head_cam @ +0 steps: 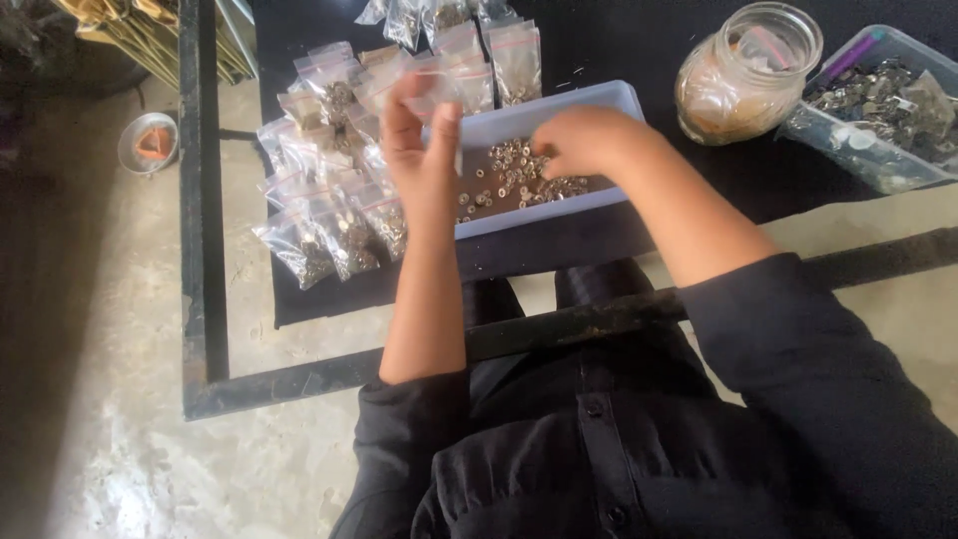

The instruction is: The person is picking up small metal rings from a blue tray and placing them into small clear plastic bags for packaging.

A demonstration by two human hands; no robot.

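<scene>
Two hands over the shallow pale-blue plastic tray [559, 105] of small silver metal rings [514, 175]: right hand [579, 140] grip pinched down onto the rings, left hand [424, 140] just beside, fingers clamped on a small clear plastic bag [439, 90].

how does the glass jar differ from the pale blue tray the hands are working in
The round clear glass jar stands tall and narrow; the pale blue rectangular plastic tray is low and wide. The jar holds brownish contents, hard to make out; the tray holds small loose metal rings. The right hand reaches into the tray; nothing touches the jar. Both sit open-topped on the black tabletop.
</scene>
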